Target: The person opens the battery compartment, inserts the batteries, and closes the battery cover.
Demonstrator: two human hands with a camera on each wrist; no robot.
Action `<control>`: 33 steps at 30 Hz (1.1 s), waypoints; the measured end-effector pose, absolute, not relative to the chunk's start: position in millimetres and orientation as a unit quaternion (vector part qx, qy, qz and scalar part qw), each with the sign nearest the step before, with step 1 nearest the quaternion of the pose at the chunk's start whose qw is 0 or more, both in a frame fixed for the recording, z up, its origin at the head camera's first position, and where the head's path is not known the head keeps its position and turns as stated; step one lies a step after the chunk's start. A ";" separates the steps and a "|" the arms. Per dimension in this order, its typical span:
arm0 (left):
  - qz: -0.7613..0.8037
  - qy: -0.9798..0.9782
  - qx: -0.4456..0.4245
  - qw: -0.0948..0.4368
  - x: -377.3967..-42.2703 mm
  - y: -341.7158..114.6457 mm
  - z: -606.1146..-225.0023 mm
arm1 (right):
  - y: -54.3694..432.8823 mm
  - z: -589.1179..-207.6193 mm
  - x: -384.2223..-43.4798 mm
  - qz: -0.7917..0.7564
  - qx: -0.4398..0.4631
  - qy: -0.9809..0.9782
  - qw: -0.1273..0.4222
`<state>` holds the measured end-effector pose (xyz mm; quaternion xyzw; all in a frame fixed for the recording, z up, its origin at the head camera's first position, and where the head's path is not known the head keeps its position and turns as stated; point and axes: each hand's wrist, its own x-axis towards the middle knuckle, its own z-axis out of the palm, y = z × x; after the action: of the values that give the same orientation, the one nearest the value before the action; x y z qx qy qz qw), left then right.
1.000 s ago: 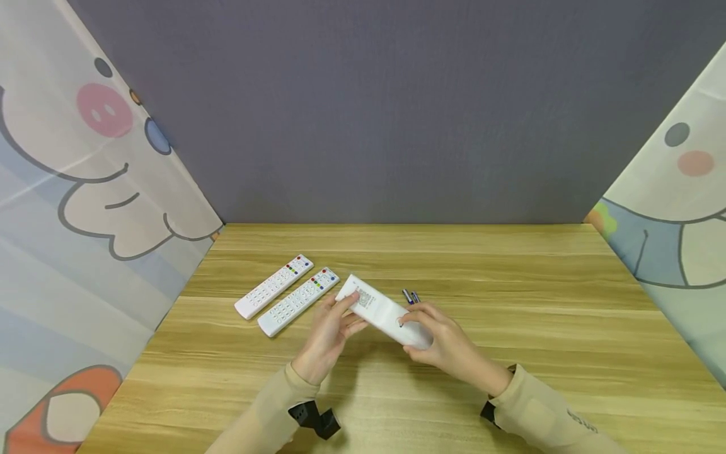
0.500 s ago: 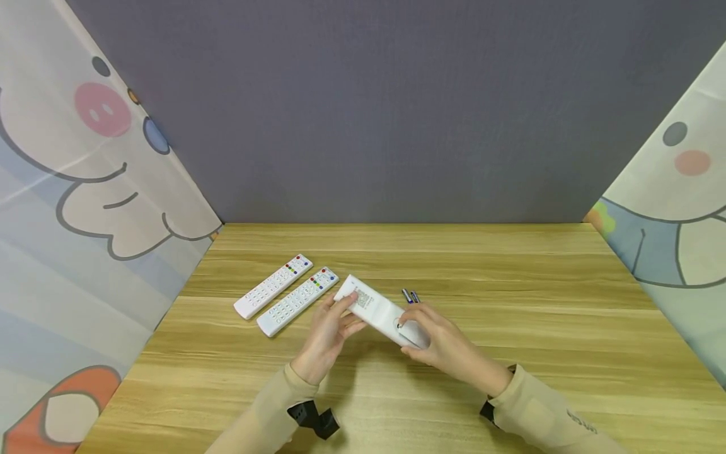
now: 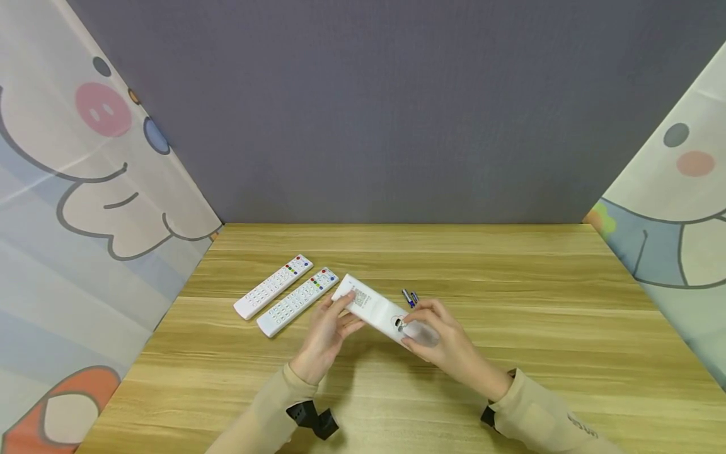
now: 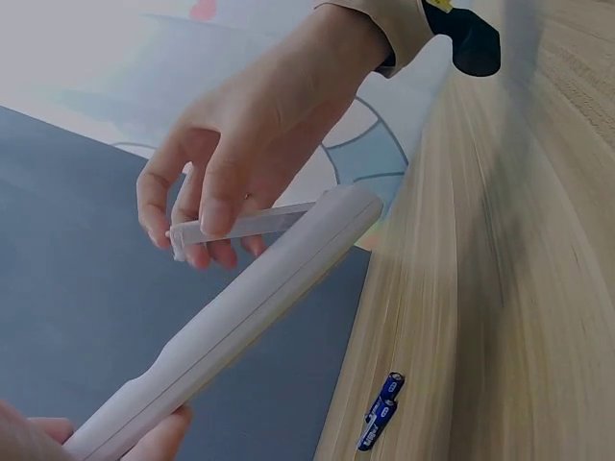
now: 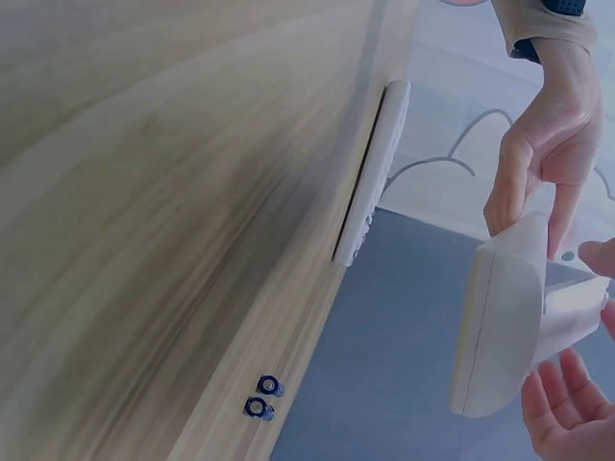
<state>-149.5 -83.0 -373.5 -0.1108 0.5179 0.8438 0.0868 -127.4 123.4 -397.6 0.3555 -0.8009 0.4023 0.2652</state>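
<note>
A white remote control (image 3: pixel 374 309) is held tilted above the table, its back with a printed code turned up. My left hand (image 3: pixel 322 343) grips its far-left end, thumb on top and fingers below. My right hand (image 3: pixel 450 343) is at the other end and pinches the battery cover (image 4: pixel 274 221). In the left wrist view this cover stands lifted at an angle from the remote's back, one end still at the casing. A dark opening shows beside the right fingertips. Two blue batteries (image 3: pixel 409 297) lie on the table just beyond the right hand.
Two more white remotes, the outer one (image 3: pixel 274 287) and the inner one (image 3: pixel 298 302), lie side by side, buttons up, left of the hands. The wooden table (image 3: pixel 510 265) ends at a grey panel (image 3: pixel 397 113); cartoon-printed curtains (image 3: pixel 102 189) flank both sides.
The battery cover has come up from the back of the remote under my right fingers, and a dark opening has appeared. My left hand has hardly moved.
</note>
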 end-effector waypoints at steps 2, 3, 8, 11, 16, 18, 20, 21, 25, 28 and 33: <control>0.844 0.517 -0.111 0.086 -149.6 -83.8 -373.9 | 122.9 -397.1 -126.5 0.411 0.351 -0.799 0.262; 0.845 0.516 -0.111 0.085 -149.5 -84.2 -373.7 | 122.6 -396.8 -125.9 0.415 0.348 -0.799 0.259; 0.847 0.513 -0.114 0.084 -149.5 -85.6 -374.3 | 121.1 -395.6 -123.5 0.443 0.330 -0.798 0.242; 0.846 0.515 -0.110 0.085 -149.8 -86.0 -375.2 | 121.0 -395.1 -122.7 0.453 0.323 -0.796 0.238; 0.844 0.517 -0.111 0.086 -150.3 -86.5 -375.6 | 122.9 -395.9 -123.0 0.471 0.305 -0.796 0.225; 0.844 0.518 -0.114 0.086 -150.3 -87.0 -376.1 | 124.0 -396.7 -123.5 0.484 0.296 -0.794 0.218; 0.843 0.519 -0.116 0.086 -150.2 -87.7 -376.5 | 125.0 -397.0 -123.7 0.505 0.288 -0.788 0.204; 0.843 0.519 -0.118 0.086 -150.3 -88.1 -376.8 | 125.5 -396.6 -123.5 0.515 0.286 -0.783 0.197; 0.840 0.522 -0.119 0.086 -150.2 -89.9 -377.5 | 127.9 -394.9 -123.5 0.551 0.276 -0.770 0.162; 0.842 0.520 -0.121 0.084 -150.6 -92.0 -378.5 | 131.1 -394.2 -124.5 0.560 0.267 -0.771 0.142; 0.845 0.515 -0.123 0.077 -151.6 -96.9 -379.3 | 140.1 -394.3 -127.9 0.552 0.247 -0.785 0.134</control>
<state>-151.6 -96.9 -379.3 -0.1227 0.5146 0.8451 0.0771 -127.9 140.1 -394.3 0.2471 -0.7850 0.5520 0.1338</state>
